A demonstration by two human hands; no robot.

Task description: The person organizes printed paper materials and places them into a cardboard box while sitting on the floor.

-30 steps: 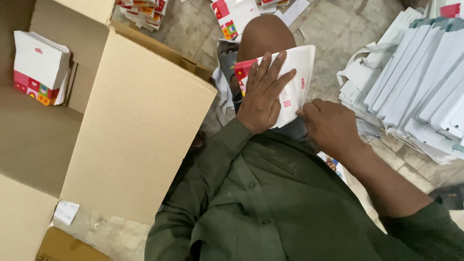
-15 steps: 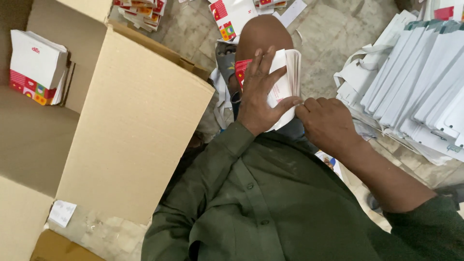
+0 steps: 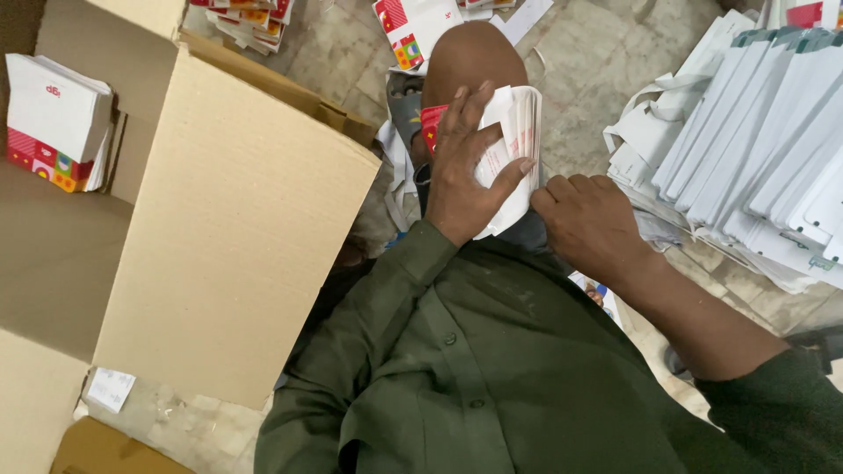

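My left hand (image 3: 464, 167) grips a stack of flat white paper bags (image 3: 514, 132) with red print, held edge-on above my knee (image 3: 465, 57). Its fingers wrap across the stack's face. My right hand (image 3: 587, 219) pinches the lower right corner of the same stack. I wear a dark green long-sleeved shirt (image 3: 457, 351).
A large open cardboard box (image 3: 228, 228) stands at the left, holding a bundle of white bags with coloured squares (image 3: 57, 123). A big pile of flat white bags (image 3: 764, 140) lies at the right. More printed bags (image 3: 408, 26) are scattered on the stone floor ahead.
The stack has turned from face-on to edge-on between my hands, and my left fingers have closed further around it. The right hand stays at its lower corner.
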